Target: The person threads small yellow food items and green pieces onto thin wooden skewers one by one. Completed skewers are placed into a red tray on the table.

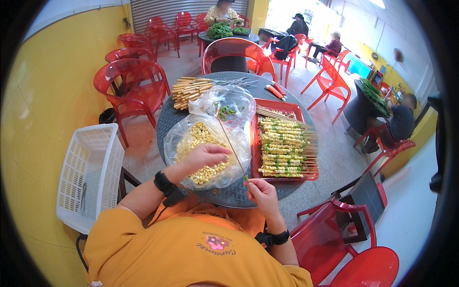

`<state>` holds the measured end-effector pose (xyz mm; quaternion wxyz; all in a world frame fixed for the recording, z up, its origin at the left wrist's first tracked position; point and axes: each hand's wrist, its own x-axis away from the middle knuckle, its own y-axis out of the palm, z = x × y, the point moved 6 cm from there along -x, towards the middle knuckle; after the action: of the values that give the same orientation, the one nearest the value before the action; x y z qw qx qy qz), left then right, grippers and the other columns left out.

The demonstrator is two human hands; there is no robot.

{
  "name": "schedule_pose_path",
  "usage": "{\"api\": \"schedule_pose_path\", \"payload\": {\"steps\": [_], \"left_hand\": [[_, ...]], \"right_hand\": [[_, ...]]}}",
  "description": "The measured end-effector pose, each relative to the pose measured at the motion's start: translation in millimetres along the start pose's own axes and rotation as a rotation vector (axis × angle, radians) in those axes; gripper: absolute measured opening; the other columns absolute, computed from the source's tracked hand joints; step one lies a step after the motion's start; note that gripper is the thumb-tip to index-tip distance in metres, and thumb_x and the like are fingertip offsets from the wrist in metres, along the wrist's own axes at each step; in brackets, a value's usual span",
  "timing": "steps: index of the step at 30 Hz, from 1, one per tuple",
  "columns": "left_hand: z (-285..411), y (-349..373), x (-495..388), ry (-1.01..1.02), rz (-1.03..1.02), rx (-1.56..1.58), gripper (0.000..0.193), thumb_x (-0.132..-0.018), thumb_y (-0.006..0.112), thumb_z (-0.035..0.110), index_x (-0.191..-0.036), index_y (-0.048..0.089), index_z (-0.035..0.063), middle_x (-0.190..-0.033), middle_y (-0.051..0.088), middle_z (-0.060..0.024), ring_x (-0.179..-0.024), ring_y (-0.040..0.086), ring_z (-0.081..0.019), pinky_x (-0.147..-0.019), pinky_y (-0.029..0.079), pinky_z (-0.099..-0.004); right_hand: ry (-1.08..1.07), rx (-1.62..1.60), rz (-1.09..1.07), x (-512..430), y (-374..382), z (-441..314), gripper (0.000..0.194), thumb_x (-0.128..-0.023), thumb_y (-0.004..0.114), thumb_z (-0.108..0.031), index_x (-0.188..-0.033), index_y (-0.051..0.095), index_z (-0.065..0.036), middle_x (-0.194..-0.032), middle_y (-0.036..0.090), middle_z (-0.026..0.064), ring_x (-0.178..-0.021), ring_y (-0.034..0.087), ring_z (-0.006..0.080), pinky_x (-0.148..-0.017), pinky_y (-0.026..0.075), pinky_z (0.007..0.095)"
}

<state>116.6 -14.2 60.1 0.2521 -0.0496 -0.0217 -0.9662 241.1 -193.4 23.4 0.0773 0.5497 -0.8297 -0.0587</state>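
My right hand (pixel 262 192) grips a thin skewer (pixel 231 143) near its lower end, where a small green piece sits by the fingers. The skewer slants up and left over the bags. Above a clear plastic bag of pale yellow corn-like pieces (pixel 200 138), my left hand (pixel 206 156) hovers with bent fingers; whether a small piece is between its fingertips is hidden. Behind lies another clear bag (pixel 236 95) with green and red bits. A red tray (pixel 254 158) at the right holds many filled skewers (pixel 283 147), yellow with green pieces.
Wooden-handled metal skewers (pixel 190 91) and red-handled tools (pixel 275 91) lie at the back of the round table (pixel 215 196). A white plastic basket (pixel 111 150) stands at the left. Red chairs (pixel 132 86) surround the table; several people sit at other tables.
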Motion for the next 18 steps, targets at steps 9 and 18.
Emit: {"api": "schedule_pose_path", "payload": {"steps": [9,18], "left_hand": [[-22,-53,21,0.319,0.108,-1.001,0.016,-0.078,0.064,0.019,-0.089,0.072,0.0098,-0.085,0.066,-0.0087,-0.077,0.063,-0.0206,-0.070,0.049,-0.0311],[-31,-33,24,0.454,0.180,-1.105,0.013,-0.076,0.064,0.019,-0.079,0.069,0.0083,-0.077,0.063,-0.0087,-0.078,0.061,-0.0274,-0.068,0.050,-0.0376]], "right_hand": [[0.006,0.080,-0.041,-2,5,8,0.016,-0.092,0.055,-0.011,-0.097,0.064,0.001,-0.065,0.055,-0.0025,-0.057,0.049,0.0037,-0.050,0.037,0.0180],[0.033,0.138,-0.065,-1,13,16,0.014,-0.092,0.055,-0.010,-0.096,0.065,0.001,-0.065,0.055,-0.0030,-0.057,0.049,0.0034,-0.051,0.038,0.0182]]}}
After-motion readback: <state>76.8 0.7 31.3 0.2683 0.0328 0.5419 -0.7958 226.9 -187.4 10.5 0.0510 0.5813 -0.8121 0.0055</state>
